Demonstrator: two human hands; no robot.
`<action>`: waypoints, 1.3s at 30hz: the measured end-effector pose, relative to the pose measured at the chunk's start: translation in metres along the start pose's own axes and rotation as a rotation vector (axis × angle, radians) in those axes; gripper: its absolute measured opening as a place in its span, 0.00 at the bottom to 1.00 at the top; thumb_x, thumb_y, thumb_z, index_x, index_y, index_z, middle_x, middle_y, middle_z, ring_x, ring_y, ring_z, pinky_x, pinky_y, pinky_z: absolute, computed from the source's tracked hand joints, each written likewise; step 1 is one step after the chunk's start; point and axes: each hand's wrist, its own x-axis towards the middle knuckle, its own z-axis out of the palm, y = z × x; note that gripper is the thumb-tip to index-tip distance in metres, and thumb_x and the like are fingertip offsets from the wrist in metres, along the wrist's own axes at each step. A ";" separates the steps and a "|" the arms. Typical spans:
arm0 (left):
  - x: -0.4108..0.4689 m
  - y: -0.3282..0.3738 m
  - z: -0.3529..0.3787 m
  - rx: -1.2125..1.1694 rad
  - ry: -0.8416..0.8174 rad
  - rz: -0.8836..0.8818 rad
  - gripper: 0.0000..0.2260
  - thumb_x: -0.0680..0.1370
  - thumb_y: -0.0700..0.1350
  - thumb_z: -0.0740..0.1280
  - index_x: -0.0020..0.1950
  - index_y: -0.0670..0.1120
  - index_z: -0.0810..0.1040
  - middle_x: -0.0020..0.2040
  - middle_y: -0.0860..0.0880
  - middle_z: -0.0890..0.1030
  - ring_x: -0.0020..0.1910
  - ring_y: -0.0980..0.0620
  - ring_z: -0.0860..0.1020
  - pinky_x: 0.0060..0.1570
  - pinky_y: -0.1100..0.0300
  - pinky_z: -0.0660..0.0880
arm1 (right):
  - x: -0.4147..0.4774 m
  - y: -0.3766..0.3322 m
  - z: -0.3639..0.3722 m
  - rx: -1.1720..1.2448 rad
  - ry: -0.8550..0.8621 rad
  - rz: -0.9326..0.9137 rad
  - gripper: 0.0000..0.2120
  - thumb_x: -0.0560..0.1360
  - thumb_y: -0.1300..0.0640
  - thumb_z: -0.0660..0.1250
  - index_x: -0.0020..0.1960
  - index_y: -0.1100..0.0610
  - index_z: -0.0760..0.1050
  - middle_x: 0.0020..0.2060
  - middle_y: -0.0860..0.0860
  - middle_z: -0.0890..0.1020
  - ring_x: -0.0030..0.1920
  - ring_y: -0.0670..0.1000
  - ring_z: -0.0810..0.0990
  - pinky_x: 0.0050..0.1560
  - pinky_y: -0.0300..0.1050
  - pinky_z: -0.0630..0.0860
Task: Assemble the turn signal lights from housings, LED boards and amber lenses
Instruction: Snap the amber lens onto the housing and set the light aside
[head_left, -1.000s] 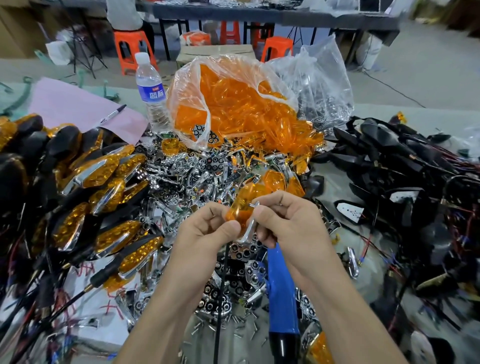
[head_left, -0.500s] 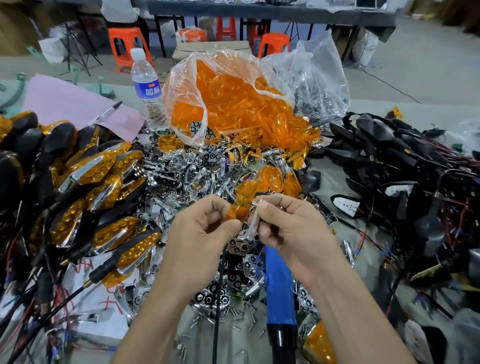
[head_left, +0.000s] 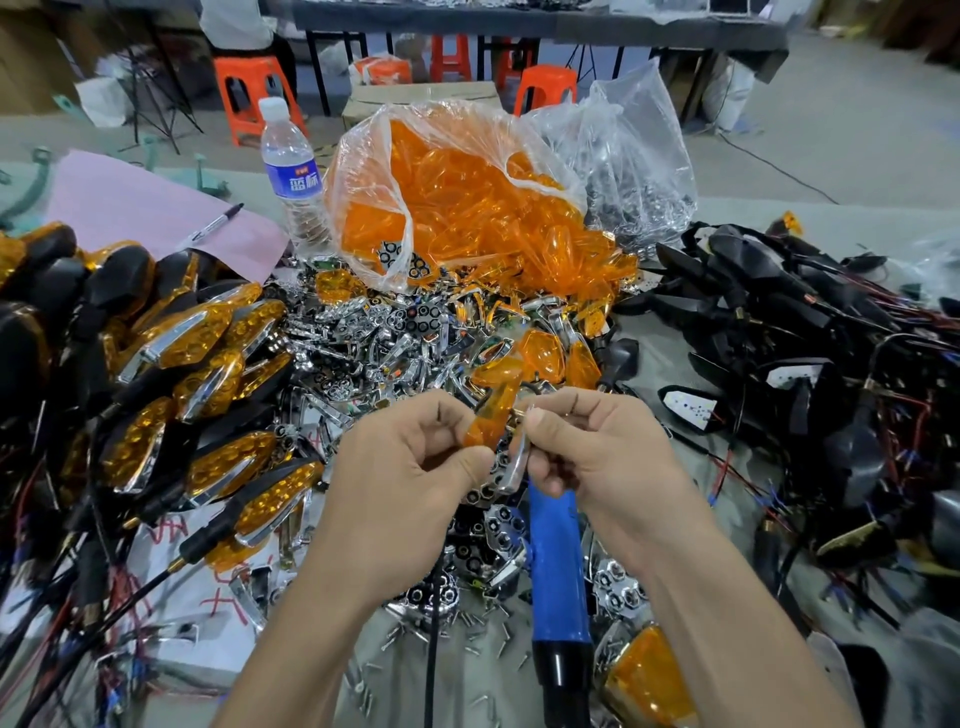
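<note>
Loose parts crowd the tabletop (head_left: 483, 691) near its front edge. Left hand (head_left: 415, 467) pinches an amber lens (head_left: 493, 415); right hand (head_left: 597, 452) pinches a chrome reflector strip (head_left: 517, 460) just beside it.

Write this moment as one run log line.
left hand: pinches amber lens | right hand: pinches chrome part | place: above parts pile

Water bottle (head_left: 292, 174) beside pink paper (head_left: 132, 208)
</note>
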 end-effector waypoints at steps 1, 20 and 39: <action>-0.001 0.000 0.001 0.025 0.012 0.007 0.12 0.76 0.32 0.74 0.39 0.48 0.78 0.33 0.52 0.84 0.31 0.57 0.77 0.33 0.66 0.73 | 0.000 0.000 -0.001 -0.034 0.006 -0.021 0.02 0.76 0.70 0.70 0.48 0.67 0.78 0.28 0.58 0.79 0.25 0.49 0.75 0.24 0.38 0.71; -0.002 -0.017 0.000 -0.438 -0.044 -0.264 0.22 0.75 0.29 0.72 0.62 0.50 0.82 0.47 0.42 0.88 0.44 0.47 0.85 0.49 0.60 0.82 | 0.005 0.004 0.014 -0.418 0.042 -0.193 0.08 0.77 0.65 0.73 0.42 0.54 0.83 0.29 0.49 0.82 0.27 0.46 0.76 0.29 0.36 0.72; -0.006 -0.023 0.012 -0.555 -0.049 -0.150 0.24 0.69 0.34 0.76 0.61 0.54 0.86 0.54 0.44 0.88 0.52 0.48 0.86 0.51 0.57 0.82 | -0.017 0.016 0.022 -0.697 0.358 -0.270 0.09 0.70 0.41 0.78 0.42 0.44 0.82 0.37 0.36 0.84 0.41 0.38 0.83 0.41 0.31 0.77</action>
